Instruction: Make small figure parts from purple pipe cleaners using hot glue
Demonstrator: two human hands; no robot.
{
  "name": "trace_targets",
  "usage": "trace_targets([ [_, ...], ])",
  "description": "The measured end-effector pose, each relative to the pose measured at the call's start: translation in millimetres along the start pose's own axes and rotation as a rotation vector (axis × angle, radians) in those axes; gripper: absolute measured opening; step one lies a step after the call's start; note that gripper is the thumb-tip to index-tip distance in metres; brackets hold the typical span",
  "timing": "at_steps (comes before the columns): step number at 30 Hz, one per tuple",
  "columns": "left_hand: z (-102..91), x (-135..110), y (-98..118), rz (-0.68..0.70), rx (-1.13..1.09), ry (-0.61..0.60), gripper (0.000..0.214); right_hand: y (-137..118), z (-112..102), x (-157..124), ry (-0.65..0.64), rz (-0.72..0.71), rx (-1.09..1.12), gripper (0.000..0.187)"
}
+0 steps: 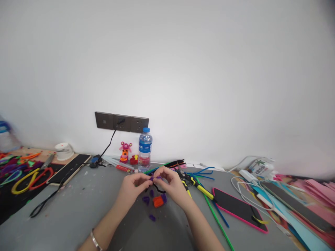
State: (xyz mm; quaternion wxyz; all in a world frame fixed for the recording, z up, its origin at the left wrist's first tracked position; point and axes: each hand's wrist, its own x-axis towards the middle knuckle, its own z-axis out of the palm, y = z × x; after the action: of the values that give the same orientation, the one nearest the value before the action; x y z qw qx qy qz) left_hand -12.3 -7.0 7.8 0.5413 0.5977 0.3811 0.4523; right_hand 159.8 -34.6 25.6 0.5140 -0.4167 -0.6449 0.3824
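Between my two hands, above the grey table, is a small purple pipe cleaner piece (157, 177). My left hand (134, 186) pinches one side of it with thumb and fingertips. From the other side my right hand (171, 183) grips it the same way. A short black pipe cleaner (159, 190) curves just below the fingertips; whether it joins the purple piece I cannot tell. Beneath the hands lie an orange and purple fuzzy piece (158, 201) and several little purple bits, one a bent purple piece (146, 200).
Yellow-black pliers (201, 188) lie right of my right hand, beside green (217, 221) pipe cleaners and a pink-edged phone (239, 209). A water bottle (144, 150) and a pink-orange figure (125, 152) stand by the wall. Scissors (39, 177) and another phone (70, 169) lie left.
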Motion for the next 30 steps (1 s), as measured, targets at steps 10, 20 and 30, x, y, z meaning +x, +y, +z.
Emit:
trace_targets([
  [10, -2.7, -3.5, 6.4, 0.072, 0.218, -0.028, 0.013, -3.6, -5.9, 0.1, -0.034, 0.022, -0.054, 0.008],
  [20, 9.7, -3.7, 9.4, -0.204, -0.564, 0.053, 0.024, -8.7, 1.6, -1.8, 0.027, -0.189, -0.175, 0.007],
  [30, 8.8, -6.6, 12.4, -0.208, -0.426, -0.053, 0.027, -4.7, 2.0, -1.3, 0.077, -0.174, -0.145, 0.007],
])
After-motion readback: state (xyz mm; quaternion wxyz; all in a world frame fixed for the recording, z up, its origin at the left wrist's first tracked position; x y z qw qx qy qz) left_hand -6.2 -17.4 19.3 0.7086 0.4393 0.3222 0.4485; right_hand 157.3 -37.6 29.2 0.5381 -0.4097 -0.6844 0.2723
